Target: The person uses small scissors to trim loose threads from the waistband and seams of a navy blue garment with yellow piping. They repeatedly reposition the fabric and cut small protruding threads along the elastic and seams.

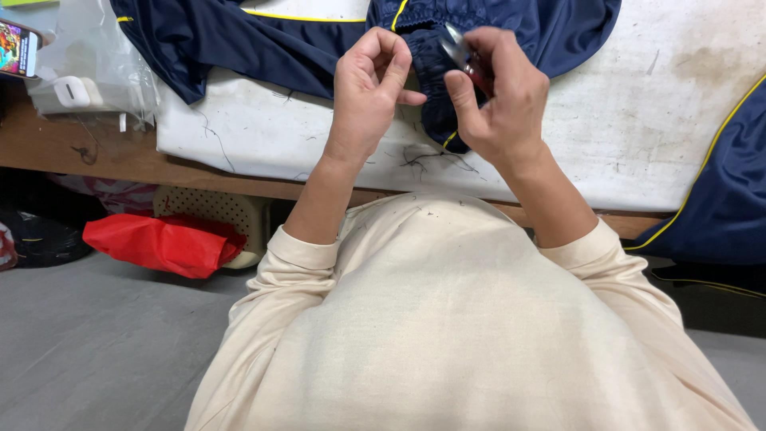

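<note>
A worn white padded tabletop (638, 120) on a wooden edge stands above a grey floor. Across it lies a navy blue garment with yellow piping (263, 44), its gathered waistband between the hands. The left hand (369, 84) pinches the fabric shut-fingered, likely to keep it taut; the right hand (499, 96) grips a small metal clipper with a red part (467, 60), mostly hidden by fingers. The garment's top is cut off.

Two hands (367, 84) (499, 96), two navy garments (263, 40) (730, 199), one red bag (163, 243), one phone (17, 48), one snipper (463, 56)
</note>
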Tool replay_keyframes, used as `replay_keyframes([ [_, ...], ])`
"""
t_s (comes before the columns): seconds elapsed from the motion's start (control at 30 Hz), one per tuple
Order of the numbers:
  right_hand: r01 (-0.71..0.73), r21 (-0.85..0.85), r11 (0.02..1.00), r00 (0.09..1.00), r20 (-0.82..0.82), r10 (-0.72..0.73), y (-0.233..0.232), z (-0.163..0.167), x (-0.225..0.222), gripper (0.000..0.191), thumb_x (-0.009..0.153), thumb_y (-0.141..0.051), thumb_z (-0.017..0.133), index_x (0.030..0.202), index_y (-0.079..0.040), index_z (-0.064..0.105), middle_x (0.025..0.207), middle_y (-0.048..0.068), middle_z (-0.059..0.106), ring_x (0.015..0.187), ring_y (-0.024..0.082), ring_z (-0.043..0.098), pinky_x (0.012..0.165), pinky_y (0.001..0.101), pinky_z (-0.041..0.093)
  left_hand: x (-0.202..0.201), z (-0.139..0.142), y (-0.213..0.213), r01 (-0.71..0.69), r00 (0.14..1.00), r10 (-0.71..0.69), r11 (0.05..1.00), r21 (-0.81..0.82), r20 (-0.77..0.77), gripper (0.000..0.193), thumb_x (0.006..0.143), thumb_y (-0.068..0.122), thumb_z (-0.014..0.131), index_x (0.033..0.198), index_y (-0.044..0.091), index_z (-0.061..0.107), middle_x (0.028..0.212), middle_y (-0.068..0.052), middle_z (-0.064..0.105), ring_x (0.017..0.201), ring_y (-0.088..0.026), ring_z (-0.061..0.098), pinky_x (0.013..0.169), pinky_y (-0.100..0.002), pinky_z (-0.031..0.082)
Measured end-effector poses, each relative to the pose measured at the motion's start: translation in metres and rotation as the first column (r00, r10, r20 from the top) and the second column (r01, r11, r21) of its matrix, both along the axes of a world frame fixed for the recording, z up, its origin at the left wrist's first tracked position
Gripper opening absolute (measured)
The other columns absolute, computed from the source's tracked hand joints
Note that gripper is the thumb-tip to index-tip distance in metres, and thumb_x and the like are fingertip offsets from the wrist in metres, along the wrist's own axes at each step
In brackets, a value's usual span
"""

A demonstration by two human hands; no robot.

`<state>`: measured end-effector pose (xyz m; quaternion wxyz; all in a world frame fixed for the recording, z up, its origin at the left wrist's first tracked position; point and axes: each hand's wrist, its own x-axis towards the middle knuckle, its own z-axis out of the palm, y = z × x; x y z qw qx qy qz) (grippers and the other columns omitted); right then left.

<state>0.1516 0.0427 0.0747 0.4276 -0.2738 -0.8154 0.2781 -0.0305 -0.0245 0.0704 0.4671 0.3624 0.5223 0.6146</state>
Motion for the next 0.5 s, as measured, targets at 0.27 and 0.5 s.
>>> replay_keyframes([
  [0.27, 0.069, 0.338, 0.939, 0.975, 0.176, -0.135, -0.0067, 0.0073, -0.0027, 0.026, 0.104, -0.022, 0.084, 0.108, -0.001, 0.067, 0.081, 0.006, 0.064, 0.060, 0.020, 0.059, 0.056, 0.0319, 0.045, 0.0032, -0.0065, 0.0006, -0.009, 1.000, 0.008, 0.999, 0.035, 0.021, 0.010, 0.109, 0.006, 0.057, 0.099, 0.005, 0.059, 0.084, 0.006, 0.056, 0.076, 0.000, 0.056, 0.075, -0.028, 0.069],
  [0.5, 0.046, 0.315, 0.948, 0.986, 0.139, -0.094, -0.0031, 0.0063, -0.0046, 0.026, 0.103, -0.021, 0.083, 0.104, -0.002, 0.067, 0.079, 0.004, 0.065, 0.059, 0.017, 0.060, 0.055, 0.0297, 0.045, 0.0050, 0.0011, -0.0025, 0.031, 0.999, -0.032, 0.997, 0.066, 0.018, 0.009, 0.109, 0.004, 0.056, 0.100, 0.005, 0.057, 0.088, 0.002, 0.063, 0.083, -0.003, 0.065, 0.080, -0.030, 0.070],
])
